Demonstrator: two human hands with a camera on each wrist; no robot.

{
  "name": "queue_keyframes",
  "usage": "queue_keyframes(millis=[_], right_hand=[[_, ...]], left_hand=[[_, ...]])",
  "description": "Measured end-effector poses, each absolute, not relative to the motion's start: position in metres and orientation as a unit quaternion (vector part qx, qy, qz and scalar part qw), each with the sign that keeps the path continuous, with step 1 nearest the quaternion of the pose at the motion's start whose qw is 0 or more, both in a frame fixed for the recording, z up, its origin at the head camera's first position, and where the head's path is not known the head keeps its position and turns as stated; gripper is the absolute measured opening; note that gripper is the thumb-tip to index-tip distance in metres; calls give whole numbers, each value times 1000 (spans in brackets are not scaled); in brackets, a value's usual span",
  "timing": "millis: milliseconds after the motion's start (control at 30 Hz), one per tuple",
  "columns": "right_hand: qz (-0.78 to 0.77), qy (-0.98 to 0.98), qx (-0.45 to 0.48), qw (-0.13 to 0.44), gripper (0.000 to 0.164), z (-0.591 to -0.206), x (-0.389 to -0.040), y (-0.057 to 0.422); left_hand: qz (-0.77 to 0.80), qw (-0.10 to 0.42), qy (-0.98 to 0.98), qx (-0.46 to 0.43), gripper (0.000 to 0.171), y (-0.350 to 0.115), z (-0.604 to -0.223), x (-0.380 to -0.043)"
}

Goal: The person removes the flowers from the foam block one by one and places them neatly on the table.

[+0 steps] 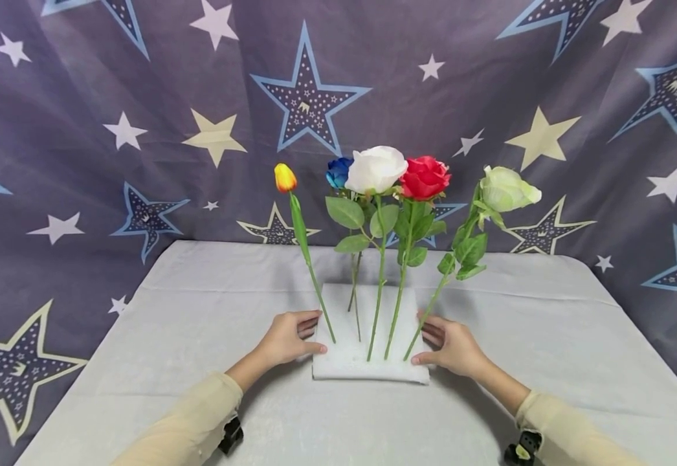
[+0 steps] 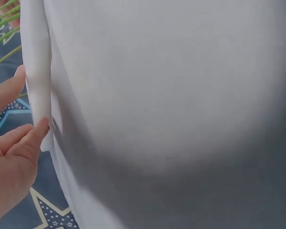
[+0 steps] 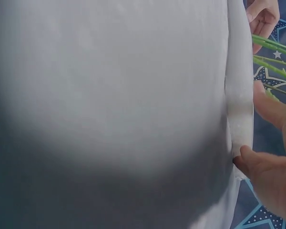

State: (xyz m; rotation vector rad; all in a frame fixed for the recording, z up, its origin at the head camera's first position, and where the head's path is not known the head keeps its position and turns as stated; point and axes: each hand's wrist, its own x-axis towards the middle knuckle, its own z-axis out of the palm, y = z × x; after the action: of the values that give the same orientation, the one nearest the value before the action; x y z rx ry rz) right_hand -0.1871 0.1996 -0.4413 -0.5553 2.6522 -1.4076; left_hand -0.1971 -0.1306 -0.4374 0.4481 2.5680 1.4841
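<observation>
A white foam block (image 1: pixel 367 370) lies on the table between the two hands, with artificial flowers stuck upright in it. My left hand (image 1: pixel 288 336) holds its left edge, thumb near the front corner and fingers farther back. The right hand (image 1: pixel 452 344) holds the right edge the same way. From left to right stand an orange-yellow tulip (image 1: pixel 285 177), a blue rose (image 1: pixel 338 173), a white rose (image 1: pixel 377 169), a red rose (image 1: pixel 424 177) and a pale green rose (image 1: pixel 509 189). The tulip leans left and the green rose leans right.
A light grey cloth covers the table (image 1: pixel 199 323). Behind it hangs a dark curtain (image 1: pixel 373 52) printed with stars, close to the flower heads. A black wrist device (image 1: pixel 231 435) shows below the left sleeve, another (image 1: pixel 523 448) below the right.
</observation>
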Motion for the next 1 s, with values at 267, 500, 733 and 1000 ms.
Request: queue_keyframes(millis=[267,500,733,1000], right_hand=[[-481,866,-130,44,79,-440,-187,194],[-469,874,-123,29,76,-436,-186,196],[-450,882,-138,28,78,-434,-188,207],[-436,891,-127,30,78,-434,-186,226]], left_hand=[[550,94,818,142,71,-133,-439,-198],[583,112,791,146,70,-129,-438,-199],[595,113,782,145,67,-117,-437,-203],[599,113,778,151,67,-97,-442,-209]])
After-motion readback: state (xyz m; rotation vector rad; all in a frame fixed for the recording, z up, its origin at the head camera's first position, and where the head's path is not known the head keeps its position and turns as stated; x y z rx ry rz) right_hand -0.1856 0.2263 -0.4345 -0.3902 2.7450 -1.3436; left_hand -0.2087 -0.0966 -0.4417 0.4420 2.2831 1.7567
